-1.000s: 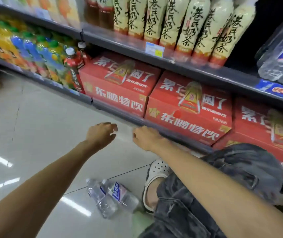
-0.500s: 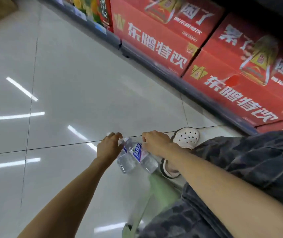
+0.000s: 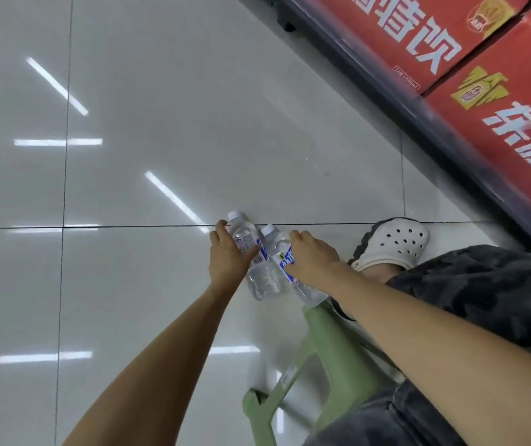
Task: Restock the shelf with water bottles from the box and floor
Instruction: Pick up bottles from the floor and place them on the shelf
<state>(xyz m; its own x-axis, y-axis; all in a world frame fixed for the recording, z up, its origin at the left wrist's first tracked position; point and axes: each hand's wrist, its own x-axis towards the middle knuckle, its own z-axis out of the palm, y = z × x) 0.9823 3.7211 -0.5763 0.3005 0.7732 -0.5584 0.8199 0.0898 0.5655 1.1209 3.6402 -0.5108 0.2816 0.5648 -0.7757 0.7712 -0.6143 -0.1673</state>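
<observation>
Half a second ago both hands were only arriving at the two water bottles on the floor; now each has one. The left hand [image 3: 230, 257] wraps the left bottle [image 3: 251, 252] at its label, thumb across the front and fingers behind. The right hand [image 3: 310, 257] is curled over the right bottle [image 3: 281, 257] around its blue label, though how fully its fingers close underneath is hidden by the back of the hand. So the pickup from the floor looks secured, and carrying them to the shelf is the step left.

Taking the white clog [image 3: 393, 243] as the landmark: both bottles lie just to its left, the right bottle nearer it, the left bottle one place further out and touching or almost touching its neighbour. The green stool [image 3: 325, 358] sits below the clog, with the right bottle's base at its top edge.

Both bottles run lengthwise along the same slant, white caps pointing up and slightly left, away from the person, bases toward the stool. They look slightly lifted at the cap end, but contact with the tiled floor [image 3: 161, 123] is unclear.
</observation>
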